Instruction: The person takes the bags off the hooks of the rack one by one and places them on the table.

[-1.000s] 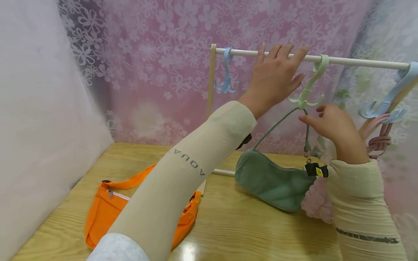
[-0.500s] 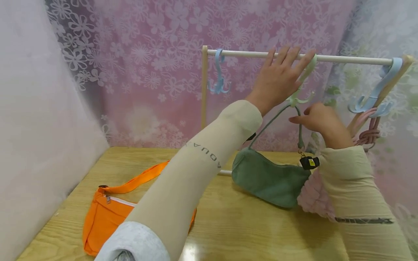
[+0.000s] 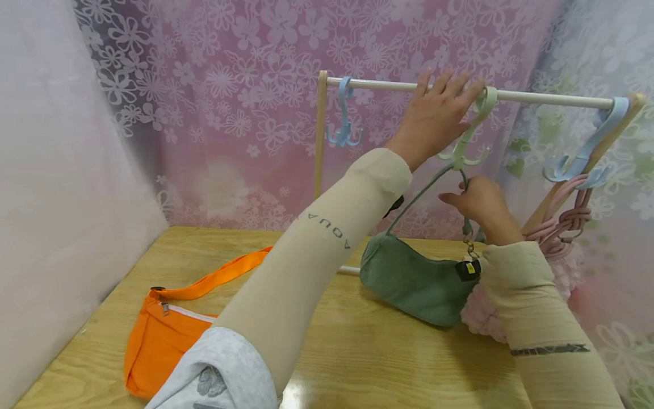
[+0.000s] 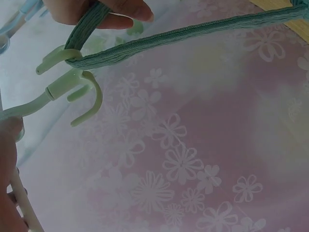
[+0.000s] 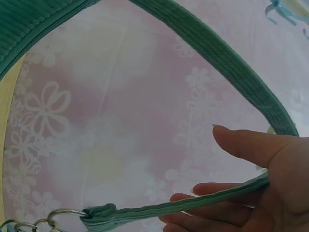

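Observation:
A green corduroy shoulder bag (image 3: 416,281) hangs by its strap (image 5: 219,60) from a pale green multi-prong hook (image 4: 67,84) on the rack's white bar. My left hand (image 3: 434,116) rests on the bar, fingers fairly straight across it, thumb against the hook's stem. My right hand (image 3: 482,204) is at the strap just below the hook. In the right wrist view, the strap's lower run crosses the fingers (image 5: 212,212), which are loosely extended behind it; the thumb stands apart. Part of the strap's loop is hidden by that hand.
An orange bag (image 3: 163,341) lies on the wooden table (image 3: 368,363), partly behind my left arm. Blue hooks hang at the bar's left end (image 3: 344,113) and right end (image 3: 587,147). A fluffy pink bag (image 3: 485,312) hangs by a knotted pink strap (image 3: 567,221) at right.
My right hand has moved left and slightly down, closer onto the strap. The left hand stays on the bar near the hook. The head view has shifted a little.

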{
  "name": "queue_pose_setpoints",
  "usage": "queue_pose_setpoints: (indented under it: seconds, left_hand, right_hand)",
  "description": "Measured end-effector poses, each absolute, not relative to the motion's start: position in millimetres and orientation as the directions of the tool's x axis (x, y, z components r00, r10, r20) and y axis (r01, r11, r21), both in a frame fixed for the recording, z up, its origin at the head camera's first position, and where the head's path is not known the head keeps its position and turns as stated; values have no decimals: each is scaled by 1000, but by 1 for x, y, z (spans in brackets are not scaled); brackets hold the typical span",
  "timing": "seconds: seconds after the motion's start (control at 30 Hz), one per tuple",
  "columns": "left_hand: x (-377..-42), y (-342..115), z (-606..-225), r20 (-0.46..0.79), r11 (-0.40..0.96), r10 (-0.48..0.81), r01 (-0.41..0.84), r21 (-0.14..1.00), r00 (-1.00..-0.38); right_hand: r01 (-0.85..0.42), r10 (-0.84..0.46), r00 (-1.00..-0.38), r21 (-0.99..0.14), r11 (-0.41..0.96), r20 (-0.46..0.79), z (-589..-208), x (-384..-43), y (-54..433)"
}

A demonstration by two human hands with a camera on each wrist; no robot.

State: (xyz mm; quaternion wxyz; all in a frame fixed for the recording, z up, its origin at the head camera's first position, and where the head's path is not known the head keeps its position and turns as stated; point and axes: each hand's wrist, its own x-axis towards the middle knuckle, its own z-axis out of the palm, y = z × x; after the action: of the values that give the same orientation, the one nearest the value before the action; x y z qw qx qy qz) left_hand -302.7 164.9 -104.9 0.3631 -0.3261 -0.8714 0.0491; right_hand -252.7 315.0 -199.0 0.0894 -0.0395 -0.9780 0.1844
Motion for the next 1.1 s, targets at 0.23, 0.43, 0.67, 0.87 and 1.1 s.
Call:
queue_pose_setpoints:
  seconds: [0.23,0.43,0.67,0.87,1.1]
  left_hand:
    - [-303,163,-106,648,767,621,513,-386,-441]
    - [-300,165,-106,686,787,573,533,-310,-448]
    - [-299,163,-110,714,806,521,545,-231,-468]
    - [-300,166,-111,740,805,485,568,-171,-466]
    - [-303,167,-115,745,807,485,563,-179,-458]
  right_hand:
    - [45,130,-971,-381,924,202,-199,-246,311]
    - [1,114,-959,-395,918,261,-200,-240,309]
    - [-54,110,-926,-416,908,362,-207,-234,306]
    - [-74,141,-887,-435,898,441,-221,-234,304]
    - [-113,212,-846,-552,826,490,-241,-236,306]
